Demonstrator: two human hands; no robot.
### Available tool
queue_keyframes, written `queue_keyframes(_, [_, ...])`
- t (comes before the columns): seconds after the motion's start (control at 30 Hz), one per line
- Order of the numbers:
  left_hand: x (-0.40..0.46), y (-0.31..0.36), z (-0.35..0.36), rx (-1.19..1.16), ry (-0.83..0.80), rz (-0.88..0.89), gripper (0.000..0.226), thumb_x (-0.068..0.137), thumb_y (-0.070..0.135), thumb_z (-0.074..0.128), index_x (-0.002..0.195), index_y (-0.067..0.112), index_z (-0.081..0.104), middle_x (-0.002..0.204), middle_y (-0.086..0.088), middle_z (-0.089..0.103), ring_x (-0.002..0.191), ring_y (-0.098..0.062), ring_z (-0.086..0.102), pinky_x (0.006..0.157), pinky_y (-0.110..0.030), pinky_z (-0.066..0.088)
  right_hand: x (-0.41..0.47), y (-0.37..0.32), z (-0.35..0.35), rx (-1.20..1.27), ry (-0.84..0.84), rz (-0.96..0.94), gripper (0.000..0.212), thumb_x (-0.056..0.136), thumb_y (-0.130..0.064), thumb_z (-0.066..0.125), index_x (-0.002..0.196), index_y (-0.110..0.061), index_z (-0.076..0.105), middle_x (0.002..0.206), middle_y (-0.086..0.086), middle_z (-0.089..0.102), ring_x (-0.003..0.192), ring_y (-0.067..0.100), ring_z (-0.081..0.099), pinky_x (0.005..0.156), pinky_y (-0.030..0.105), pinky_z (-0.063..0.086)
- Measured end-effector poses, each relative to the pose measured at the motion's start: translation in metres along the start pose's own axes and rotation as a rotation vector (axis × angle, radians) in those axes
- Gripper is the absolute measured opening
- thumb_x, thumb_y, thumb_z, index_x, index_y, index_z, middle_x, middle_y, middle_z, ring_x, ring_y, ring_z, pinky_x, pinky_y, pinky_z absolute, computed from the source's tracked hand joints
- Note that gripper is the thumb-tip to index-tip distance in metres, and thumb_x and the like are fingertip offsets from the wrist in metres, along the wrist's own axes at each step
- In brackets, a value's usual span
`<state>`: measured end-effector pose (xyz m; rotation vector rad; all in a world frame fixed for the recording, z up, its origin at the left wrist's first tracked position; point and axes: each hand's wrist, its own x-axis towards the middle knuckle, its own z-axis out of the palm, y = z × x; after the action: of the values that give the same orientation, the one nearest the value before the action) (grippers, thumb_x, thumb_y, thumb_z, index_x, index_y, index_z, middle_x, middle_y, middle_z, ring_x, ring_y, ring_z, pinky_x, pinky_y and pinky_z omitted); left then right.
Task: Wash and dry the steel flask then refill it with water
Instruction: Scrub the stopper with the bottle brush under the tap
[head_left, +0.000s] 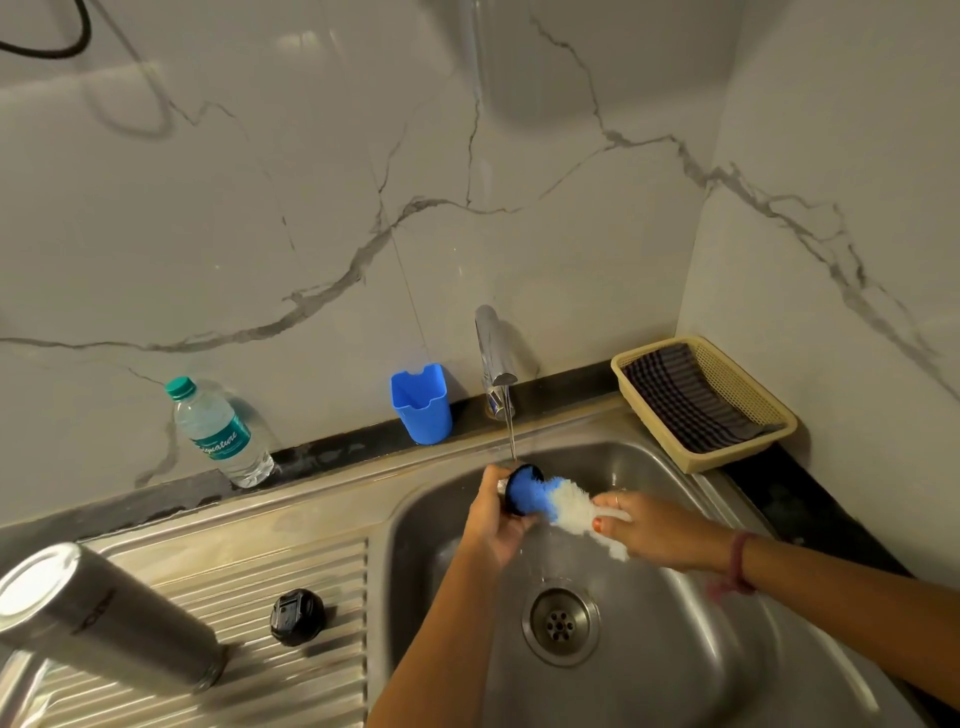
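The steel sink (649, 670) takes up the lower right, its ribbed draining surface (291, 582) to the left. On that surface the steel flask (98, 613) stands upside down, with a black lid (297, 617) just beside it. Over the basin, under running water from the tap (494, 358), the left hand (493, 525) grips a small black cap (522, 491) while the right hand (660, 530) holds a blue and white bottle brush (563, 501) pushed into it.
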<state>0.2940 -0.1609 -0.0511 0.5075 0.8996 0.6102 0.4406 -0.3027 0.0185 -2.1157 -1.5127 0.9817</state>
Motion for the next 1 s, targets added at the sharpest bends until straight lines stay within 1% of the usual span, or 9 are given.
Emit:
queue_keyframes(0.1, [0.001,0.002,0.001,-0.05,-0.013,-0.034,0.025,0.087,0.018,0.053,0.072,0.006,0.068,0.103,-0.02,0.067,0.104,-0.039,0.062,0.096,-0.056,0.048,-0.009,-0.003,-0.001,-0.241,0.084,-0.067,0.045,0.101,-0.033,0.041,0.145,-0.022,0.034,0.112,-0.001,0.063,0.086,0.009,0.059,0.073,0.019,0.046])
queue_keyframes(0.23, [-0.001,0.006,0.006,0.066,0.011,-0.112,0.053,0.09,0.052,0.064,0.11,0.003,0.067,0.1,-0.018,0.075,0.095,-0.033,0.069,0.084,-0.044,0.057,-0.015,-0.004,-0.008,-0.867,0.251,-0.197,0.048,0.104,-0.022,0.027,0.151,-0.027,0.015,0.098,0.003,0.06,0.067,0.012,0.054,0.058,0.025,0.045])
queue_keyframes(0.33, [-0.002,0.005,0.008,0.01,0.03,-0.085,0.044,0.092,0.034,0.067,0.12,0.0,0.063,0.093,-0.017,0.076,0.087,-0.029,0.072,0.068,-0.039,0.061,-0.012,-0.014,-0.002,-0.098,0.084,0.053,0.04,0.102,-0.03,0.04,0.141,-0.022,0.04,0.103,0.003,0.065,0.076,0.011,0.058,0.062,0.018,0.047])
queue_keyframes(0.43, [0.003,0.005,0.004,-0.104,0.017,-0.042,0.045,0.092,0.021,0.06,0.132,-0.001,0.056,0.113,-0.023,0.069,0.103,-0.037,0.067,0.091,-0.049,0.055,-0.011,-0.019,-0.004,0.301,-0.048,0.16,0.028,0.1,-0.029,0.043,0.128,-0.028,0.048,0.086,0.003,0.061,0.064,0.012,0.057,0.05,0.017,0.041])
queue_keyframes(0.6, [0.002,0.004,0.006,-0.009,0.042,-0.136,0.063,0.078,0.049,0.075,0.121,0.003,0.064,0.117,-0.022,0.07,0.108,-0.037,0.066,0.094,-0.048,0.054,-0.008,-0.01,-0.006,-0.875,0.226,-0.182,0.043,0.103,-0.027,0.035,0.146,-0.028,0.028,0.101,0.003,0.065,0.076,0.015,0.061,0.055,0.022,0.037])
queue_keyframes(0.7, [0.008,0.003,0.004,-0.055,0.057,-0.135,0.063,0.077,0.041,0.079,0.125,0.003,0.064,0.115,-0.019,0.072,0.098,-0.03,0.069,0.09,-0.04,0.057,-0.005,-0.021,-0.001,-0.366,0.087,-0.067,0.04,0.101,-0.03,0.04,0.141,-0.024,0.04,0.11,0.004,0.065,0.086,0.016,0.062,0.066,0.022,0.048])
queue_keyframes(0.83, [0.012,0.005,0.001,-0.11,0.077,-0.079,0.045,0.088,0.035,0.071,0.117,0.002,0.063,0.118,-0.02,0.068,0.115,-0.034,0.063,0.105,-0.048,0.048,0.008,-0.022,-0.009,0.503,-0.139,0.326,0.03,0.1,-0.032,0.043,0.126,-0.021,0.054,0.067,0.0,0.051,0.043,0.005,0.038,0.035,0.016,0.028])
queue_keyframes(0.9, [0.012,0.006,0.005,-0.103,0.093,-0.078,0.04,0.092,0.036,0.067,0.11,0.001,0.061,0.112,-0.02,0.067,0.114,-0.035,0.063,0.099,-0.047,0.051,0.005,-0.023,-0.012,0.254,-0.068,0.194,0.026,0.1,-0.027,0.045,0.121,-0.017,0.056,0.078,0.005,0.06,0.057,0.013,0.056,0.044,0.02,0.037])
queue_keyframes(1.0, [0.014,0.008,0.012,-0.038,0.129,-0.092,0.036,0.096,0.035,0.062,0.108,0.001,0.06,0.105,-0.021,0.064,0.102,-0.035,0.064,0.088,-0.043,0.055,-0.003,-0.026,-0.013,-0.785,0.16,-0.101,0.045,0.101,-0.018,0.037,0.146,-0.017,0.031,0.107,0.012,0.06,0.081,0.023,0.06,0.062,0.028,0.038])
